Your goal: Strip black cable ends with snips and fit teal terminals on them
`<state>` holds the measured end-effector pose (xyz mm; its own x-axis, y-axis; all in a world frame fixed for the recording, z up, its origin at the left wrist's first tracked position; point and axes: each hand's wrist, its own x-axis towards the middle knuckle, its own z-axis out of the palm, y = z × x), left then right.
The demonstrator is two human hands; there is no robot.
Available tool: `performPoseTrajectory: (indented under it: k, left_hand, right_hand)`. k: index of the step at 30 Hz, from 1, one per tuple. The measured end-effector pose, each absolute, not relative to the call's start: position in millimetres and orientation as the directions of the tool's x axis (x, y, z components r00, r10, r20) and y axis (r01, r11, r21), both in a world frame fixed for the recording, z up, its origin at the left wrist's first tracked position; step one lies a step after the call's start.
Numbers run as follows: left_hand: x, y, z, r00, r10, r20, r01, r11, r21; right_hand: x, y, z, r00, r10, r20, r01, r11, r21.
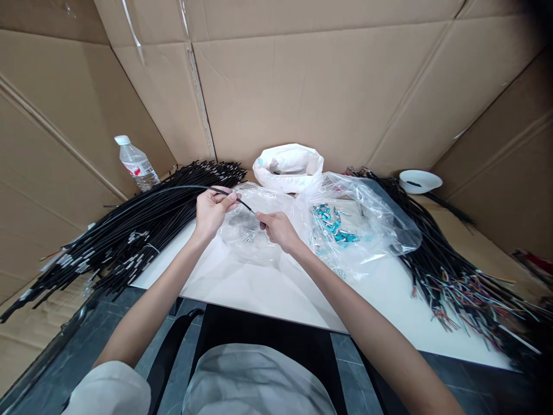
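Observation:
My left hand (pixel 213 210) pinches a single black cable (pixel 173 189) that arcs off to the left toward a big pile of black cables (pixel 129 230). My right hand (pixel 279 229) grips the near end of the same cable, just right of my left hand. Both hands hover over a clear plastic bag (pixel 246 230) lying on the white table (pixel 389 288). A second clear bag (pixel 358 225) with small teal parts (pixel 332 225) inside lies just to the right of my right hand.
A water bottle (pixel 136 164) stands at the back left. A white bag (pixel 288 166) sits open at the back centre, a white bowl (pixel 420 181) at the back right. A bundle of black cables with coloured wire ends (pixel 458 276) lies on the right. Cardboard walls (pixel 324 86) surround the table.

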<state>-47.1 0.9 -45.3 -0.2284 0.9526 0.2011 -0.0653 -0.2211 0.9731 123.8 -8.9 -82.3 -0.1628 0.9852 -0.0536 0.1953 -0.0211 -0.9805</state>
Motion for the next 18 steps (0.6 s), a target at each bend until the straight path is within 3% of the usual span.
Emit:
performPoseTrajectory:
  k: [18]
  left_hand:
    - [-46.7,6.1,-74.2,-0.235,0.954,0.184,-0.083,-0.208,0.975]
  right_hand:
    - [113.3,8.0,-92.7,-0.112,0.991,-0.071,0.427,-0.016,-0.904]
